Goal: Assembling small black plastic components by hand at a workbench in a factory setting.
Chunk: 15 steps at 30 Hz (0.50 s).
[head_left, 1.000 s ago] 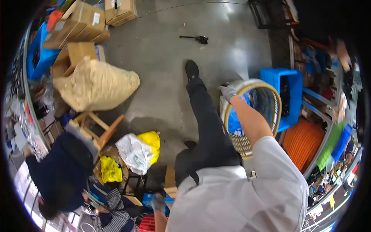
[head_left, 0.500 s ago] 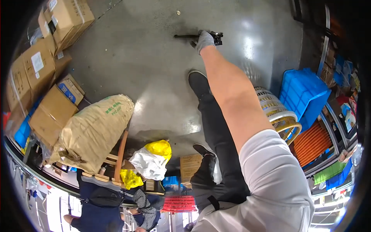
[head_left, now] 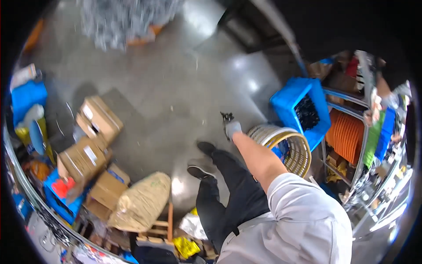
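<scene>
My right hand (head_left: 232, 128), in a grey glove, is closed round a small black part (head_left: 227, 116). The part's jagged end pokes out beyond the fingers; blur hides its exact kind. The bare forearm reaches out over the grey floor, ahead of my dark shoes (head_left: 200, 171). Just right of the hand stand stacked round plastic baskets, a white one (head_left: 259, 133) and a yellow one (head_left: 303, 152) with blue things inside. Behind them a blue crate (head_left: 281, 99) holds a heap of black pieces (head_left: 306, 113). My left hand is out of view.
Cardboard boxes (head_left: 83, 158) and a full tan sack (head_left: 143, 202) lie to the left, the sack by a wooden pallet (head_left: 170, 222). Metal shelving with orange stacked items (head_left: 347, 136) lines the right. A grey heap (head_left: 127, 20) lies at the far end.
My view has swung round and my feet have moved. The right hand, still gripping the black part, is now close to the baskets and blue crate. The far grey heap has come into sight.
</scene>
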{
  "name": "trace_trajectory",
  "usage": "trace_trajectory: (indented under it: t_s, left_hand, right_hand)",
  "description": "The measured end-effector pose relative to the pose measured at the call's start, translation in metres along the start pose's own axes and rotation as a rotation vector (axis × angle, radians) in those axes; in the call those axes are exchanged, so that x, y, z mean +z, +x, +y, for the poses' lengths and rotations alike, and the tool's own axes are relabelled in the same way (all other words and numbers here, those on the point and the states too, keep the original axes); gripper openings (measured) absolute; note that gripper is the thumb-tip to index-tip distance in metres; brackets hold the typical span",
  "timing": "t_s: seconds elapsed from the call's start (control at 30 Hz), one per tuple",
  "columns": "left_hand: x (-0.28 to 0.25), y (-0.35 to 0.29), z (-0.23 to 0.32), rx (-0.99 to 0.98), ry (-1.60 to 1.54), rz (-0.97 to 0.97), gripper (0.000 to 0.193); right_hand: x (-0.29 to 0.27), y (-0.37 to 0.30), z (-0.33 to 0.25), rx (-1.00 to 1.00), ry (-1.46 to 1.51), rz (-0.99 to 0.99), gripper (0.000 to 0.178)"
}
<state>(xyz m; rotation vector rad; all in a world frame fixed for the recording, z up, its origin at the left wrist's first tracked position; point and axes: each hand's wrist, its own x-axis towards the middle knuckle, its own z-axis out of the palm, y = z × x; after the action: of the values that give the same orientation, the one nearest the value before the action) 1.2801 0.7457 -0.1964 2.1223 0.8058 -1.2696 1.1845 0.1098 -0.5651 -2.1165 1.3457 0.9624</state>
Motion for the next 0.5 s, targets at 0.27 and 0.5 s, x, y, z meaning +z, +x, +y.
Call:
trace_trajectory:
  t_s: [0.27, 0.5]
  left_hand:
    - [0.093, 0.103, 0.281, 0.551, -0.047, -0.213, 0.032]
    - [0.302, -0.079, 0.608, 0.677, 0.173, -0.326, 0.037]
  right_hand:
    - [-0.187, -0.112, 0.130, 0.310, 1.200, 0.136, 0.011]
    - [-0.283, -0.201, 0.243, 0.015, -0.100, 0.173, 0.026]
